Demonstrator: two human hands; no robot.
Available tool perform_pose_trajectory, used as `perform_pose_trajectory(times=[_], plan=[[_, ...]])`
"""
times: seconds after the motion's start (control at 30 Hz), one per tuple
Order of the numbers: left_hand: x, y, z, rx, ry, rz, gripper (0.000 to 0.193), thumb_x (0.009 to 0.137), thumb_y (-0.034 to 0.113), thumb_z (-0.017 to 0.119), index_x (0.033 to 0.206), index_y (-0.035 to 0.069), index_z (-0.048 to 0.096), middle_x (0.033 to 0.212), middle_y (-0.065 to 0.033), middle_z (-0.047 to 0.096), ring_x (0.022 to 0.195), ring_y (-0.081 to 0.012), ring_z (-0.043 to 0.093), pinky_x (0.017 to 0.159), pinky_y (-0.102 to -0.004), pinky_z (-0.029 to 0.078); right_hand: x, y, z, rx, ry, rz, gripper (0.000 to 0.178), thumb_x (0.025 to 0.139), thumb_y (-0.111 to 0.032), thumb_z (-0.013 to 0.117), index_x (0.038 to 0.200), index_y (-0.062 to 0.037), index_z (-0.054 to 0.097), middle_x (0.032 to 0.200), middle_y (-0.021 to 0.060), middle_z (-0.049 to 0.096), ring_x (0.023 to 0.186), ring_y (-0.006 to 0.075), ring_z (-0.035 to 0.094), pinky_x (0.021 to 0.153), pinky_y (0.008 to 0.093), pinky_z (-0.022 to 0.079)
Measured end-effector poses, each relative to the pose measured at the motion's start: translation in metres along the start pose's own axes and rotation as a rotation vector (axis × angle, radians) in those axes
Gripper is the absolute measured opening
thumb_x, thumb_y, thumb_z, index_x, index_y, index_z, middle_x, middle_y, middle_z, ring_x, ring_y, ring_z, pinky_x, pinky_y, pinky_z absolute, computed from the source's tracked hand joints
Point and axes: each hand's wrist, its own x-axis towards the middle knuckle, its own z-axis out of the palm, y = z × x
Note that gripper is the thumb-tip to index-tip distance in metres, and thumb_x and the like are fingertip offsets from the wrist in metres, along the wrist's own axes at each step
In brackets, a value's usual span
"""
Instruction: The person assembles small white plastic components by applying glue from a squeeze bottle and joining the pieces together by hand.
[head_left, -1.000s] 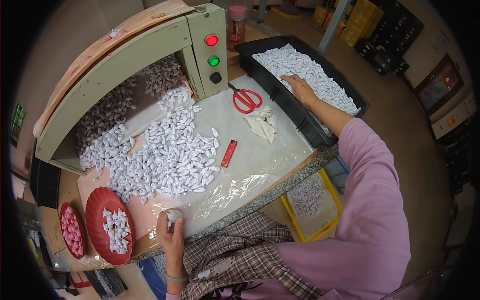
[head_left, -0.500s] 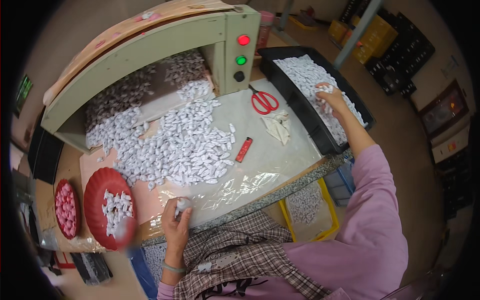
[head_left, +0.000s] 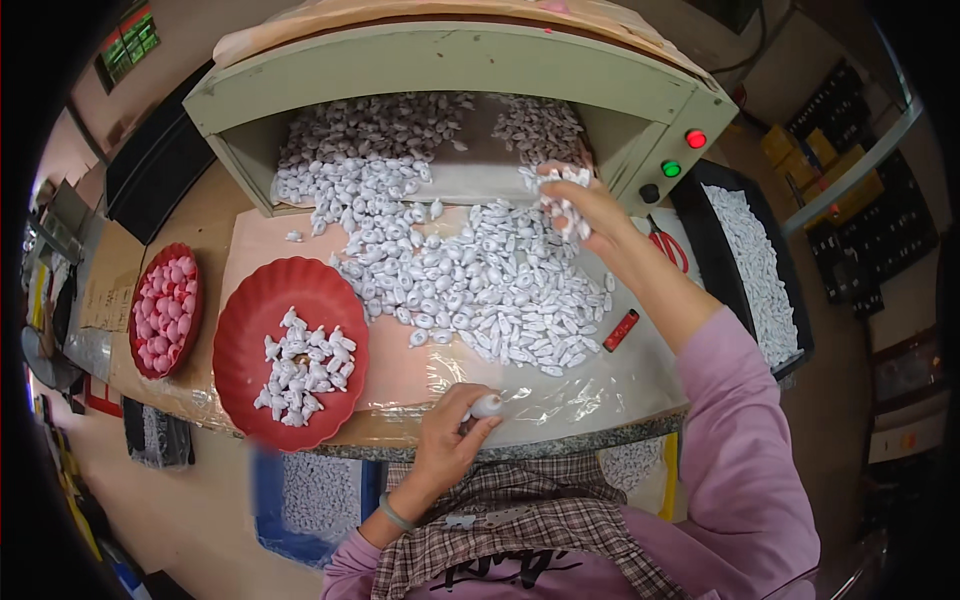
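Observation:
My left hand [head_left: 452, 440], near the front edge of the table, is closed around a rounded white piece [head_left: 487, 405], which pokes out past the thumb. My right hand [head_left: 600, 212] is curled round a handful of small white pieces [head_left: 566, 205], at the right side of the opening of a pale green machine [head_left: 440, 65]. Below and left of it spreads a pile of white pieces [head_left: 470, 275], some round and some long. A red scalloped plate [head_left: 232, 355] holds several white pieces with small projections, left of my left hand.
A smaller red dish [head_left: 140, 345] of pink pieces stands far left. On the right are a red lighter [head_left: 621, 331], red-handled scissors [head_left: 671, 250] partly hidden by my arm, and a black tray [head_left: 727, 268] of white pieces. A blue crate [head_left: 272, 520] sits below the table.
My right hand has moved left from the black tray to the machine's opening, with white pieces in it. My left hand still holds its white piece. The whole view has turned leftward.

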Motion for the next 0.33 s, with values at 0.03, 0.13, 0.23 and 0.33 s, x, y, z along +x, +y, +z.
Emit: perform_pose_trajectory(times=[0.03,0.13,0.23,0.33], plan=[[0.001,-0.002,-0.002,-0.011,-0.004,0.038,0.023,0.078,0.002,0.067,0.1,0.001,0.06,0.097,-0.0124,0.062,0.085,-0.0231,0.06,0.075,-0.0293,0.047,0.034,0.004,0.009,-0.019,0.024,-0.036,0.029,0.075,-0.009,0.07,0.103,-0.0048,0.061,0.074,0.0049,0.06,0.06,0.013,0.059,0.04,0.0235,0.043],[0.002,0.0,-0.005,-0.08,-0.015,0.013,0.022,0.078,0.002,0.067,0.1,0.001,0.06,0.097,-0.0123,0.062,0.085,-0.023,0.06,0.075,-0.0289,0.047,0.135,0.018,0.022,-0.06,0.151,-0.047,0.019,0.074,-0.01,0.071,0.091,-0.007,0.062,0.072,0.0056,0.059,0.057,0.0139,0.056,0.039,0.0261,0.04],[0.003,-0.006,-0.007,-0.092,-0.052,0.039,0.024,0.08,0.002,0.066,0.104,0.001,0.06,0.1,-0.0127,0.062,0.088,-0.0238,0.061,0.076,-0.0302,0.048,0.215,0.022,0.01,-0.308,0.386,-0.079,0.015,0.075,-0.014,0.071,0.085,-0.0097,0.061,0.071,0.0061,0.059,0.054,0.0169,0.055,0.041,0.0307,0.042],[0.004,-0.011,-0.014,-0.099,-0.09,0.057,0.028,0.081,0.002,0.066,0.108,0.003,0.059,0.101,-0.0132,0.061,0.092,-0.0254,0.062,0.078,-0.032,0.05,0.246,0.029,0.006,-0.327,0.267,-0.265,0.022,0.076,-0.023,0.071,0.091,-0.0102,0.062,0.072,0.006,0.06,0.056,0.0207,0.056,0.054,0.0437,0.047]])
